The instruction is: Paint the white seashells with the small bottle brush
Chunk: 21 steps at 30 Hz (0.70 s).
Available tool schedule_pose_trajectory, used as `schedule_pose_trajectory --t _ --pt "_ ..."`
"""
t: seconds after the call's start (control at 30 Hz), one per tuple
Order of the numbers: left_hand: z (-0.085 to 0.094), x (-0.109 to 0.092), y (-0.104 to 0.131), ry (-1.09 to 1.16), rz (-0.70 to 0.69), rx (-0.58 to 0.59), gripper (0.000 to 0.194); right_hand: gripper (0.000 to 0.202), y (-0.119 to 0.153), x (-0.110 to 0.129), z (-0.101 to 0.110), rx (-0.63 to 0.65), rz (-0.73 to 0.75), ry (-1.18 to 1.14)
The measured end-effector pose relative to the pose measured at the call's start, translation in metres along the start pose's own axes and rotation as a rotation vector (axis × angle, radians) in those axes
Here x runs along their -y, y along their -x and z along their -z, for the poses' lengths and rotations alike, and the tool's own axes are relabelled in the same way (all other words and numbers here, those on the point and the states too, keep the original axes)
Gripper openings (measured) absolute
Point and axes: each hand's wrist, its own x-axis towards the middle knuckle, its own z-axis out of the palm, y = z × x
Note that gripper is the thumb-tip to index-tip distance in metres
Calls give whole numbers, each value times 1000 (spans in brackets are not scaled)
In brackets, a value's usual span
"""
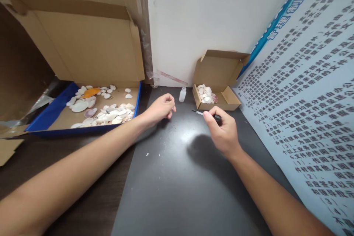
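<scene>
My right hand (223, 129) is closed round the black cap of a small brush (198, 112), whose thin tip points left over the dark mat. To the left, my left hand (162, 109) is raised above the mat with its fingers curled together; whatever they hold, if anything, is too small to make out. Between and beyond the hands stands a small whitish bottle (182, 95), upright and without a cap. Neither hand touches it. The brush tip is apart from the bottle and from my left hand.
An open blue-edged box (61, 107) with several shells (114, 113) lies at the left. At the back right, a small open cardboard box (232, 97) holds more shells (205, 93). White crumbs dot the dark mat (155, 191). A printed panel (309, 92) borders the right side.
</scene>
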Motion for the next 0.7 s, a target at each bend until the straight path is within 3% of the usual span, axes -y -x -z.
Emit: schedule_pose_trajectory --t 0.2,0.27,0.37,0.47,0.57,0.7 --pt "-18 7 -30 -236 -4 -193 9 31 -5 -11 1 -13 -47 -34" --pt "-20 6 -37 -342 -18 -199 16 29 -5 -13 1 -25 -53 -55" --pt "-20 5 -49 -489 -46 -166 42 27 -7 -14 2 -50 -46 -73" --pt "-21 2 -58 -603 -96 -137 37 27 -11 -15 6 -78 -35 -71" --pt "-23 -1 -54 -693 -185 -128 23 25 -16 -15 11 -116 -19 -52" --pt "-26 1 -27 -778 -355 -87 20 26 -21 -13 18 -144 -1 -10"
